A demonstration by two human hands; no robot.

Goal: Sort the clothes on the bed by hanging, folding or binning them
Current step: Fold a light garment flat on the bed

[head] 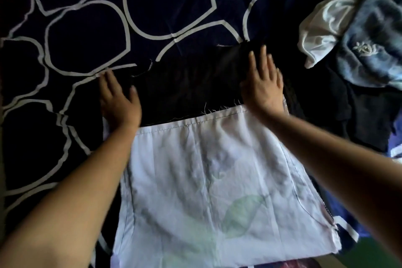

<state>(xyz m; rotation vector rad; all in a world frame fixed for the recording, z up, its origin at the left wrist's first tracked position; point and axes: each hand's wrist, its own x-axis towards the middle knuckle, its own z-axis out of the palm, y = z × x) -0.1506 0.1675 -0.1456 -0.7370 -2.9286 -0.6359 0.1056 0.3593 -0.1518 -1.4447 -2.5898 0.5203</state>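
Spread flat on the near middle of the bed cover (87,28): white cloth (206,169), far edge lying over black cloth (191,85); one piece or two, cannot tell. Pressed at its far corners by left hand (118,98) and right hand (262,81), fingers straight, palms down, gripping nothing. Probably smoothing creases and squaring the fabric for a fold. Heaped far right, well apart: pale top (326,19), blue denim (369,50), dark garment (348,115), seemingly awaiting sorting.

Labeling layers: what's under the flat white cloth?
Black fabric, left hand and right hand flat on it, emerges from under the white cloth. Its extent beneath is hidden.
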